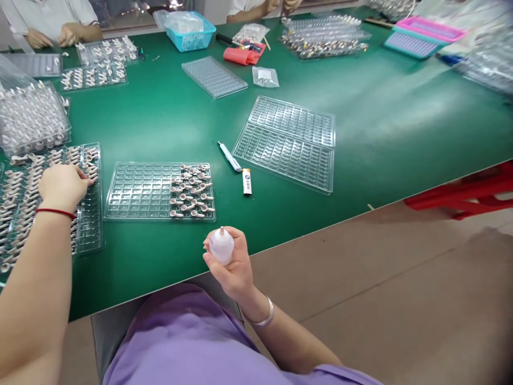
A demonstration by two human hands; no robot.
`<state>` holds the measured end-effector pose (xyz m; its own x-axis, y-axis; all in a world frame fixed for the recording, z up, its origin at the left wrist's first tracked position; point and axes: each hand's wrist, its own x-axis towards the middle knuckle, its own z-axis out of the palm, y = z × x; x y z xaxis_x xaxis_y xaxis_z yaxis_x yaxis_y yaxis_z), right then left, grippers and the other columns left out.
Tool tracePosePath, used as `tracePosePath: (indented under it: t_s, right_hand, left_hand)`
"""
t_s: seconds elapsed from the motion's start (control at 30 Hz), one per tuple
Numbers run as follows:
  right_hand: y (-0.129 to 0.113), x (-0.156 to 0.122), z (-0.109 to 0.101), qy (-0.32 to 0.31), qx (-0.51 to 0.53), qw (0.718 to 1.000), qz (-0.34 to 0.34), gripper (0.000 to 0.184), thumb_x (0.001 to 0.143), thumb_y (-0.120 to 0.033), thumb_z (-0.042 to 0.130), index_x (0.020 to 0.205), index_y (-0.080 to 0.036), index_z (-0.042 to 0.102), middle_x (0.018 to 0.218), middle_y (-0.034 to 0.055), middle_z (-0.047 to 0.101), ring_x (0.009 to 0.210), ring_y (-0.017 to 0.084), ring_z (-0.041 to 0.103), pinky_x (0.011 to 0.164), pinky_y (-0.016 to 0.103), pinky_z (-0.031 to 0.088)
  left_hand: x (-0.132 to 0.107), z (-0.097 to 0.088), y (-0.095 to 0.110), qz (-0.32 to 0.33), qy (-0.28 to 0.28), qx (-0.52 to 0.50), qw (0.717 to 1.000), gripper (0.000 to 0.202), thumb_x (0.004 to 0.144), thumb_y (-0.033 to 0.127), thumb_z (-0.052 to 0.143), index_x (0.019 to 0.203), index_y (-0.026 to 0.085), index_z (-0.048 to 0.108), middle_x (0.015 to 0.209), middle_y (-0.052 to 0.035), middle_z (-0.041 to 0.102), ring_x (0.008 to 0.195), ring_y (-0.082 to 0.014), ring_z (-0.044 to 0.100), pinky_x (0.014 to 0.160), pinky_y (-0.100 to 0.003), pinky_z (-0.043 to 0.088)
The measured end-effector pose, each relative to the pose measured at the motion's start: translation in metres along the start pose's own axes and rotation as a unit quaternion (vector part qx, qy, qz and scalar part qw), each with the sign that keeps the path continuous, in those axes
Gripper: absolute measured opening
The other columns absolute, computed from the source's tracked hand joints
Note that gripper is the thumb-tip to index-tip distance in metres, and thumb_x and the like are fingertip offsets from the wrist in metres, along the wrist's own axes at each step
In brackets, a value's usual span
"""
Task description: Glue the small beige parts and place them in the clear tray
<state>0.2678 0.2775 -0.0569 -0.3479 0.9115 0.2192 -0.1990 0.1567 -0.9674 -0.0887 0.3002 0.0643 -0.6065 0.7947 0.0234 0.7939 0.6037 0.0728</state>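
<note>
The right hand (234,267) is curled closed around a small white bottle (222,245) (nozzle up) at the near table edge. The left hand (63,184), fingers bent loosely, rests knuckles up on small parts (24,203) filling the left tray (90,235), beside a partly filled tray (140,190).

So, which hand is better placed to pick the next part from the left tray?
Probably left. The left hand rests on the left tray, fingers among its parts; the right hand is off at the table edge, closed around a small white bottle.
</note>
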Motion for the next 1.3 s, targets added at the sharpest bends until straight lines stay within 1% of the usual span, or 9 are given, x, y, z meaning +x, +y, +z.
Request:
tracePosePath:
  t_s: [0.17, 0.27, 0.3, 0.4, 0.57, 0.8, 1.03, 1.2, 1.3]
  right_hand:
    - [0.0, 0.0, -0.001, -0.007, -0.008, 1.0, 0.011, 0.041, 0.084, -0.023, 0.067, 0.116, -0.03, 0.043, 0.098, 0.0014, 0.055, 0.076, 0.012, 0.056, 0.062, 0.024, 0.051]
    - [-0.003, 0.002, 0.0, -0.021, -0.024, 0.999, 0.033, 0.041, 0.083, -0.025, 0.069, 0.116, -0.028, 0.044, 0.098, 0.0017, 0.056, 0.076, 0.013, 0.057, 0.062, 0.024, 0.051]
    - [-0.005, 0.003, 0.001, -0.032, -0.031, 0.998, 0.041, 0.041, 0.082, -0.026, 0.069, 0.115, -0.028, 0.045, 0.098, 0.0018, 0.056, 0.076, 0.013, 0.057, 0.062, 0.024, 0.051]
    - [-0.013, 0.004, 0.008, -0.08, -0.042, 0.994, 0.053, 0.039, 0.082, -0.027, 0.07, 0.114, -0.027, 0.048, 0.098, 0.0021, 0.057, 0.075, 0.013, 0.056, 0.063, 0.024, 0.05]
    - [-0.023, 0.002, 0.028, -0.169, -0.022, 0.984, 0.043, 0.041, 0.079, -0.022, 0.072, 0.114, -0.025, 0.05, 0.101, 0.0029, 0.06, 0.083, 0.014, 0.059, 0.072, 0.026, 0.051]
    - [-0.02, 0.0, 0.034, -0.269, 0.04, 0.959, 0.079, 0.045, 0.074, -0.023, 0.079, 0.111, -0.024, 0.053, 0.098, 0.0011, 0.06, 0.078, 0.012, 0.058, 0.068, 0.024, 0.048]
    - [-0.018, 0.003, 0.024, -0.334, 0.056, 0.939, 0.05, 0.043, 0.075, -0.024, 0.078, 0.11, -0.022, 0.053, 0.096, 0.0016, 0.062, 0.079, 0.012, 0.06, 0.073, 0.025, 0.05]
    - [-0.017, 0.004, 0.024, -0.343, 0.064, 0.936, 0.043, 0.042, 0.076, -0.026, 0.076, 0.109, -0.023, 0.051, 0.091, 0.0005, 0.062, 0.072, 0.011, 0.059, 0.063, 0.022, 0.049]
    - [-0.015, 0.001, 0.025, -0.333, 0.08, 0.938, 0.058, 0.042, 0.076, -0.027, 0.076, 0.108, -0.024, 0.05, 0.09, 0.0004, 0.062, 0.071, 0.011, 0.059, 0.061, 0.022, 0.05]
  left_hand:
    - [-0.038, -0.008, 0.011, 0.047, 0.0, -0.093, 0.995, 0.048, 0.087, 0.056, 0.049, 0.084, 0.012, 0.067, 0.073, 0.0016, 0.055, 0.093, -0.0236, 0.058, 0.092, -0.045, 0.044]
    - [-0.083, 0.0, 0.022, 0.067, -0.025, -0.179, 0.981, 0.047, 0.086, 0.06, 0.052, 0.092, 0.015, 0.065, 0.082, 0.0008, 0.067, 0.081, -0.0181, 0.063, 0.084, -0.038, 0.051]
    - [-0.101, 0.006, 0.025, 0.074, -0.054, -0.232, 0.968, 0.048, 0.086, 0.061, 0.052, 0.098, 0.016, 0.064, 0.083, 0.0007, 0.07, 0.077, -0.0166, 0.066, 0.075, -0.032, 0.055]
    - [-0.153, 0.027, 0.032, 0.046, -0.197, -0.464, 0.863, 0.049, 0.081, 0.056, 0.064, 0.114, 0.02, 0.065, 0.094, -0.0042, 0.076, 0.084, -0.0206, 0.071, 0.072, -0.031, 0.058]
    - [-0.207, 0.047, 0.033, 0.061, -0.285, -0.493, 0.82, 0.032, 0.089, 0.047, 0.058, 0.104, 0.023, 0.073, 0.096, -0.0046, 0.074, 0.079, -0.0181, 0.069, 0.07, -0.028, 0.058]
    - [-0.223, 0.044, 0.035, 0.143, -0.289, -0.452, 0.832, 0.014, 0.089, 0.034, 0.061, 0.088, 0.025, 0.072, 0.083, 0.0003, 0.067, 0.075, -0.0132, 0.062, 0.067, -0.021, 0.051]
    - [-0.226, 0.041, 0.036, 0.211, -0.269, -0.419, 0.841, 0.021, 0.095, 0.028, 0.052, 0.081, 0.024, 0.067, 0.074, 0.0027, 0.06, 0.064, -0.0097, 0.056, 0.058, -0.018, 0.044]
    - [-0.23, 0.041, 0.036, 0.244, -0.228, -0.39, 0.858, 0.025, 0.096, 0.026, 0.049, 0.075, 0.023, 0.062, 0.073, 0.0021, 0.061, 0.062, -0.0104, 0.056, 0.056, -0.019, 0.044]
    - [-0.233, 0.041, 0.036, 0.249, -0.203, -0.388, 0.864, 0.02, 0.096, 0.022, 0.049, 0.084, 0.025, 0.065, 0.081, 0.0014, 0.065, 0.069, -0.0107, 0.061, 0.061, -0.019, 0.048]
